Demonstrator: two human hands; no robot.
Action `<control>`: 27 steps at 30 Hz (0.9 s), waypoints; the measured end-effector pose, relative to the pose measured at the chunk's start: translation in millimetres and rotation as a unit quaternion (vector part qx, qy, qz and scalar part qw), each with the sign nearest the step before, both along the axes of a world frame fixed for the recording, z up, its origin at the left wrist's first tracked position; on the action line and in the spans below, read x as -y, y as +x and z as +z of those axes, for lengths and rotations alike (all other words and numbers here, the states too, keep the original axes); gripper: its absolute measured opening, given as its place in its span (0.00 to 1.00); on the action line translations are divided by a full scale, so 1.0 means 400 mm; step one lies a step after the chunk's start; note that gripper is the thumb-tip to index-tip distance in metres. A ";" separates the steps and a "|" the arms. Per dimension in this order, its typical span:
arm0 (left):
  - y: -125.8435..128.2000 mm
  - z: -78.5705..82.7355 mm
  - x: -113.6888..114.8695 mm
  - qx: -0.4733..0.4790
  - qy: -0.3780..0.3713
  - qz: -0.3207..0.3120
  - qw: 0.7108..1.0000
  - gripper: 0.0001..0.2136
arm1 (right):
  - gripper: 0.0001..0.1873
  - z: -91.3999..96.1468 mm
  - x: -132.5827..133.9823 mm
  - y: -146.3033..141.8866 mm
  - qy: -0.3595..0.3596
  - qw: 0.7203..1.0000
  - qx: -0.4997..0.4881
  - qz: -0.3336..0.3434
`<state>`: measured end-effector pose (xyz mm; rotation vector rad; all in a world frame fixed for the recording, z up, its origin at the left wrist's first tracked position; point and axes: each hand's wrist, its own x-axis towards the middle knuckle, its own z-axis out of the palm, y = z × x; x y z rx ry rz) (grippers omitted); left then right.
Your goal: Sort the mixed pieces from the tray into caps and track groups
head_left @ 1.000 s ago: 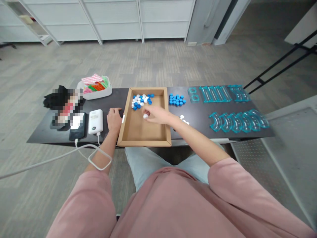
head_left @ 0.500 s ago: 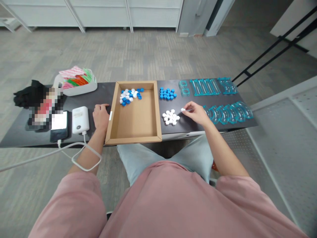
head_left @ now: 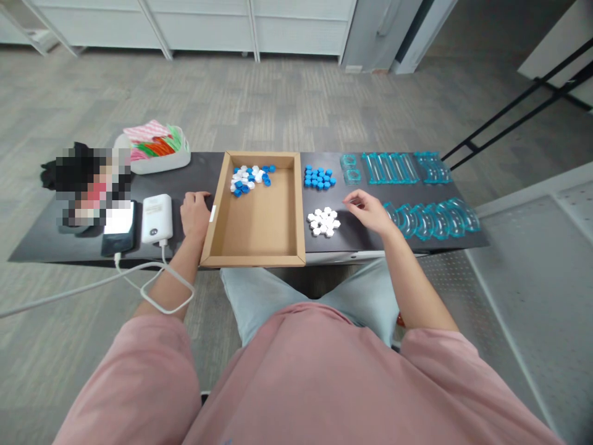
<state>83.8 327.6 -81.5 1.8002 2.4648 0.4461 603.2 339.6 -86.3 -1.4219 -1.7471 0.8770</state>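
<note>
My right hand (head_left: 368,211) hovers just right of a cluster of white hexagonal pieces (head_left: 323,221), its fingers slightly apart and no piece visible in them. Beyond that cluster lie blue hexagonal pieces (head_left: 319,178), grouped close together. My left hand (head_left: 195,215) rests on the table by the left wall of a shallow cardboard box (head_left: 257,228), fingers loosely bent and holding nothing I can see. Inside the box, a mixed heap of blue and white pieces (head_left: 250,179) sits toward the back left.
Clear teal-edged plastic parts (head_left: 390,169) stand in rows at right, with curved ones (head_left: 433,219) nearer me. Left are a white power bank (head_left: 157,219), a phone (head_left: 119,228), a looping white cable (head_left: 152,264) and a white basket (head_left: 161,164) of colourful strips.
My right hand has let go of a white hexagonal piece, which now appears to lie with the white cluster. My left hand stays by the box. The whole view has shifted slightly.
</note>
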 end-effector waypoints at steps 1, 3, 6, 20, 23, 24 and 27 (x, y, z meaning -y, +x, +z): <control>0.001 0.000 0.001 0.002 0.001 -0.001 1.000 0.19 | 0.13 0.014 -0.007 -0.020 0.014 1.000 0.004 0.009; 0.002 0.000 0.003 0.001 0.002 -0.002 1.000 0.19 | 0.11 0.044 -0.025 -0.082 0.046 0.998 0.013 0.042; 0.005 0.001 0.005 -0.001 -0.005 -0.004 1.000 0.20 | 0.09 0.084 -0.067 -0.223 0.089 0.987 0.040 0.125; 0.001 -0.021 0.006 0.014 0.015 -0.024 0.999 0.20 | 0.16 0.051 -0.246 -0.748 0.086 0.880 0.378 0.274; 0.002 -0.019 0.007 0.015 0.012 -0.028 0.999 0.20 | 0.15 0.041 -0.228 -0.734 0.082 0.886 0.337 0.306; 0.003 -0.018 0.007 0.015 0.011 -0.028 0.999 0.20 | 0.15 0.041 -0.221 -0.721 0.083 0.889 0.317 0.320; 0.003 -0.015 0.009 0.017 0.010 -0.028 0.999 0.20 | 0.13 0.055 -0.196 -0.654 0.093 0.898 0.242 0.355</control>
